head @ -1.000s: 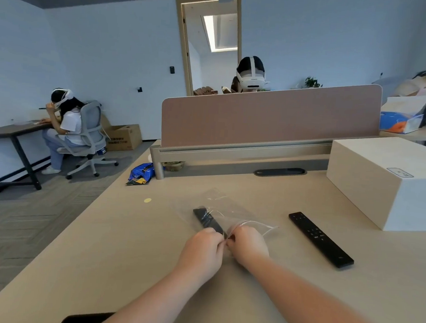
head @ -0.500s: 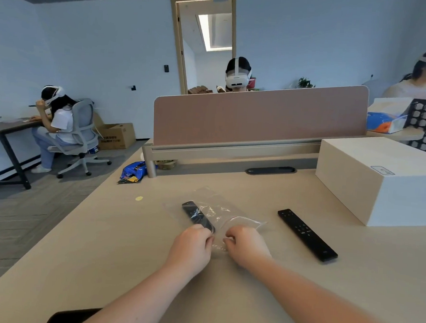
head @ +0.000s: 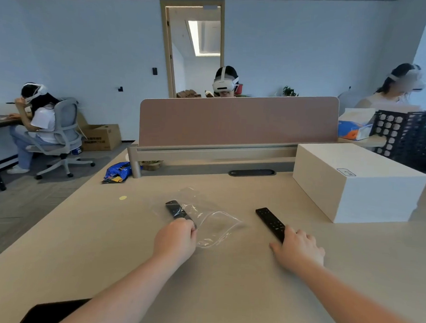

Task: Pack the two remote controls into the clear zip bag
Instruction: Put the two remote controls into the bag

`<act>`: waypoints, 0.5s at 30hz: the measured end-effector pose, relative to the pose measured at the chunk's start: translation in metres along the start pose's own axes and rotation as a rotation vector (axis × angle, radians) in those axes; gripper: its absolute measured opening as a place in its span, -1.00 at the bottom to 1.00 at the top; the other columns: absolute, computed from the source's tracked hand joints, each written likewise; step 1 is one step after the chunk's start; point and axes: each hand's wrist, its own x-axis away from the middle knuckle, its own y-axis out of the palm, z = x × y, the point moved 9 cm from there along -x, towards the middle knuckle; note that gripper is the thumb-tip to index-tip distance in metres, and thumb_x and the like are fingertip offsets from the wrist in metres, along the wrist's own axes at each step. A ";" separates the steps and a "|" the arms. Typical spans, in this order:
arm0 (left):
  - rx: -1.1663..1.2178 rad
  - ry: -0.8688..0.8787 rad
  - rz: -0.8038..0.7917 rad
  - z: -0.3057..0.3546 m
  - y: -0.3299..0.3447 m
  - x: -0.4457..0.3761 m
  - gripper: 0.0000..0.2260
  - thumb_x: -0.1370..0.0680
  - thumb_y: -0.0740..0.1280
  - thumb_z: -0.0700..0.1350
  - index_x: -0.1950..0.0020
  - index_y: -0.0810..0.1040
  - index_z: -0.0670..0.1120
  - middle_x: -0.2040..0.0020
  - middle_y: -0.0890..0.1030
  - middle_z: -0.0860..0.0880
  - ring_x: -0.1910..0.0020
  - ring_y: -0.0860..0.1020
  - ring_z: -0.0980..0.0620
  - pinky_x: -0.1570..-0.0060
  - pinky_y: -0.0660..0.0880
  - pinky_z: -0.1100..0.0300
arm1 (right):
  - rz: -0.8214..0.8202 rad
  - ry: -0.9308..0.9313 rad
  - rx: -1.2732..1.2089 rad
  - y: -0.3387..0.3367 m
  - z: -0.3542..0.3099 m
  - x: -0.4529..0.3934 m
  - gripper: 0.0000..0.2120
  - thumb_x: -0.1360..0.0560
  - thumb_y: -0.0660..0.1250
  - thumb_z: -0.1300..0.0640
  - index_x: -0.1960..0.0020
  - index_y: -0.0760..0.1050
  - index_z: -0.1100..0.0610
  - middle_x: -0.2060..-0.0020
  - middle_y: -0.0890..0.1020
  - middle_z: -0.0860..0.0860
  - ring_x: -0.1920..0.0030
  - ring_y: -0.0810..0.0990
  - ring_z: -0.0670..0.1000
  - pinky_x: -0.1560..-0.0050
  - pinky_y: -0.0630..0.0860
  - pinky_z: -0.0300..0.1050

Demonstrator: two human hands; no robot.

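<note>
A clear zip bag (head: pixel 213 223) lies on the beige desk (head: pixel 225 274), its mouth gaping toward me. One black remote (head: pixel 176 210) sits inside the bag at its left side. My left hand (head: pixel 176 239) pinches the bag's near left edge. A second, longer black remote (head: pixel 270 223) lies bare on the desk to the right of the bag. My right hand (head: pixel 299 249) rests over that remote's near end, fingers spread on it; whether it grips it is not clear.
A large white box (head: pixel 355 180) stands at the right. A brown divider screen (head: pixel 237 120) runs across the back of the desk. A blue snack packet (head: pixel 117 171) lies at the far left corner. A dark flat object (head: pixel 50 312) sits at the near edge. Several people sit around.
My right hand let go of the bag's mouth and moved right onto the loose remote. My left hand stayed on the bag, whose opening now gapes wider.
</note>
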 end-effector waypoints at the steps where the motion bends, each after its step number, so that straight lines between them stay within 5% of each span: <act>1: 0.014 -0.010 -0.003 0.001 0.000 0.000 -0.82 -0.55 0.19 -0.06 0.10 0.56 -0.08 0.03 0.59 -0.04 0.03 0.56 -0.11 0.20 0.42 0.12 | -0.012 0.011 -0.014 0.002 0.003 -0.001 -0.62 -0.52 0.18 -0.13 -0.24 0.34 0.07 -0.17 0.48 0.06 -0.25 0.40 0.11 -0.08 0.42 0.02; 5: 0.077 -0.050 -0.025 0.003 0.001 0.002 -0.86 -0.53 0.22 -0.09 0.20 0.49 -0.07 0.07 0.59 -0.07 0.06 0.55 -0.14 0.23 0.39 0.12 | -0.061 -0.008 -0.123 0.001 0.002 -0.009 -0.76 -0.50 0.19 0.15 -0.14 0.41 0.19 -0.09 0.50 0.15 -0.11 0.48 0.15 0.05 0.48 -0.05; 9: 0.117 -0.080 -0.001 0.001 -0.005 0.001 -0.79 -0.54 0.21 -0.09 0.28 0.33 -0.06 0.24 0.46 -0.05 0.25 0.40 -0.10 0.30 0.29 0.15 | -0.016 -0.060 -0.336 -0.016 -0.010 -0.004 -0.82 -0.50 0.25 0.16 -0.06 0.49 0.20 0.13 0.59 0.11 0.17 0.52 0.11 0.18 0.52 -0.07; 15: 0.135 -0.095 0.005 -0.004 -0.006 0.000 -0.80 -0.54 0.21 -0.10 0.28 0.34 -0.07 0.26 0.45 -0.02 0.26 0.37 -0.08 0.28 0.27 0.15 | 0.092 -0.307 -0.645 -0.046 -0.043 0.050 -0.64 -0.53 0.31 0.12 -0.32 0.46 0.10 -0.09 0.65 0.06 -0.06 0.59 0.08 0.06 0.43 -0.20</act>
